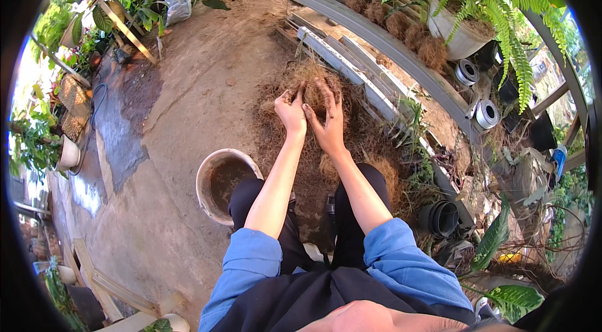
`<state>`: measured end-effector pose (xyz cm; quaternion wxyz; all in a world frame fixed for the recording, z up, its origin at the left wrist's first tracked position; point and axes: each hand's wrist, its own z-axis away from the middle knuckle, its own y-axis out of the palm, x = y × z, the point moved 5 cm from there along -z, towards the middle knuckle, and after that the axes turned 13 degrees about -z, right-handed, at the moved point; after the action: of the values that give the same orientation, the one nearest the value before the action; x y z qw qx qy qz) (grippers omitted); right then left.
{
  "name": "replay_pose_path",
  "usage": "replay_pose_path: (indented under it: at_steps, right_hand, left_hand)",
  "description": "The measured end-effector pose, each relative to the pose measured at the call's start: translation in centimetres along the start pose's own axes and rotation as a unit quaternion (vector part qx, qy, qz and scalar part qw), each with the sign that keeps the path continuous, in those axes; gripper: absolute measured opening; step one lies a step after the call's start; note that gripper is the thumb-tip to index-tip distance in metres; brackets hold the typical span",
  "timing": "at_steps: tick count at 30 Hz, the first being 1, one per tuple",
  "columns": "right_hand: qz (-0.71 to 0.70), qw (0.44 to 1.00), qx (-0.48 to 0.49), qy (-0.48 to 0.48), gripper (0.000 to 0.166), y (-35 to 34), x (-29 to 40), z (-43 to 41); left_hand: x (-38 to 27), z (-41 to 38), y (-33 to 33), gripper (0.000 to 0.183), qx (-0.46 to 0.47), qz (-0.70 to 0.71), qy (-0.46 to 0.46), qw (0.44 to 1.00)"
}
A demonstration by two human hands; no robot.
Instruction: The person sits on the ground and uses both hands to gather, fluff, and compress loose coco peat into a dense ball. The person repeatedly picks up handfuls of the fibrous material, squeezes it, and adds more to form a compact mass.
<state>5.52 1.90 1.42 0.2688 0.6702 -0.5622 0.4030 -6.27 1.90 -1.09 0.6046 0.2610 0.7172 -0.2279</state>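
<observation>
My left hand [291, 110] and my right hand [330, 120] come together in front of me, thumbs close to each other. Between them they cup a clump of brown coir-like fibre [311, 90]. Dark, wet soil sticks to the fingers of both hands. Beneath lies a loose heap of the same fibre [277, 144], spread over the ground as far as my knees. Part of the clump is hidden behind my fingers. A round pale bucket [203, 191] of murky brown water stands beside my left knee.
Long metal channels [348, 68] lie just beyond the heap. Several fibre balls [397, 25] line a slatted bench, near potted ferns [456, 31]. Black plastic pots [438, 219] lie at right. A hose [94, 111] and potted plants border the concrete floor [188, 111] at left.
</observation>
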Motion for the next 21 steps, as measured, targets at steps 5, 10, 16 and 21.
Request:
replay_pose_path:
  at_steps: [5,10,16,21]
  right_hand:
    - [-0.029,0.999,0.006,0.017,0.052,0.3,0.0,0.0]
    - [0.026,1.000,-0.001,-0.001,0.055,0.4,-1.0,0.1]
    - [0.037,0.999,-0.031,-0.009,0.055,0.7,-1.8,0.4]
    - [-0.041,0.999,0.011,0.001,0.063,1.6,-1.5,0.3]
  left_hand:
    - [1.7,-0.8,0.1,0.017,-0.018,0.057,-0.022,0.998]
    - [0.7,-0.3,-0.1,0.028,0.022,-0.104,-0.069,0.992]
    - [-0.2,2.0,1.8,0.038,0.068,0.086,-0.137,0.984]
    - [2.4,0.8,1.2,0.034,0.034,0.092,-0.112,0.989]
